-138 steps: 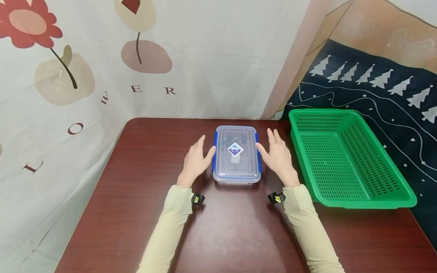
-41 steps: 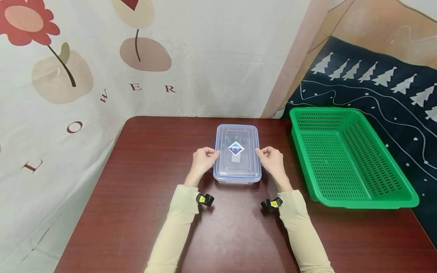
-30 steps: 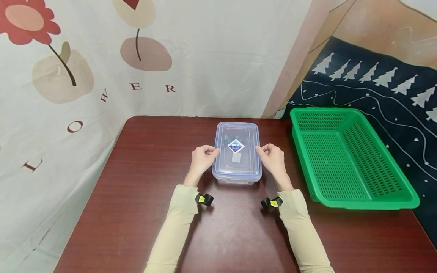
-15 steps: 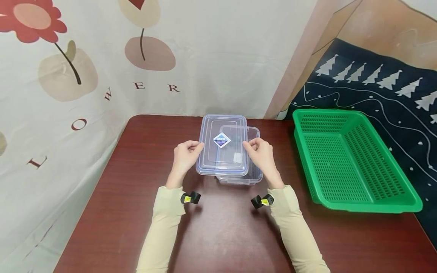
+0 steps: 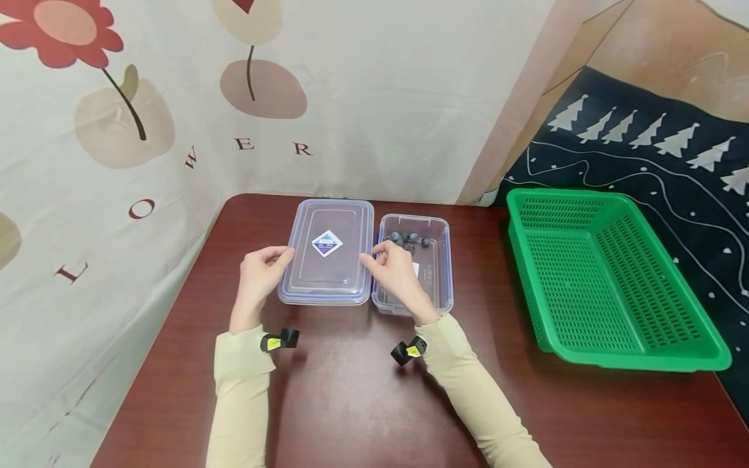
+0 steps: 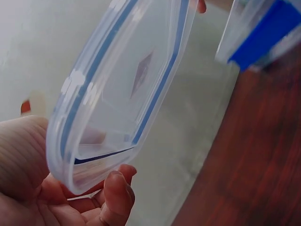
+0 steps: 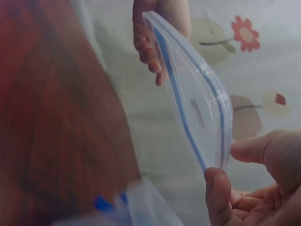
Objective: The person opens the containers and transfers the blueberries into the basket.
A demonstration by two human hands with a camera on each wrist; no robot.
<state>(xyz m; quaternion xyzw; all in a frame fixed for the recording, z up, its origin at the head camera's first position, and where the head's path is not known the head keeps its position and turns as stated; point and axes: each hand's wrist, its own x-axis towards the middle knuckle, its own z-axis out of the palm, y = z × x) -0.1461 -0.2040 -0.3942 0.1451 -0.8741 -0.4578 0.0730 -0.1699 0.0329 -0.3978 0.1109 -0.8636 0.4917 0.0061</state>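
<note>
From the head view the clear lid (image 5: pixel 326 252) is seen from above, held off the dark red table (image 5: pixel 351 403) just left of the open container (image 5: pixel 417 266), with a diamond-shaped sticker at its middle. The wrist views show what that view cannot: the lid's thin edge, its blue sealing strip running round the rim, and the fingers under it. In the left wrist view the lid (image 6: pixel 122 89) rests against the palm of the left hand (image 6: pixel 56 188), thumb on top and curled fingers (image 6: pixel 115 197) beneath its short end. In the right wrist view the right hand (image 7: pixel 249 188) pinches the opposite rim of the lid (image 7: pixel 197 103) between thumb and forefinger.

Both hands therefore grasp the lid, the left hand (image 5: pixel 260 273) at its left edge and the right hand (image 5: pixel 393 270) at its right edge, next to the container. The container is transparent with blue clips, and a few dark blueberries (image 5: pixel 407 239) lie at its far end. A green perforated basket (image 5: pixel 608 279) sits well to the right of the container.
</note>
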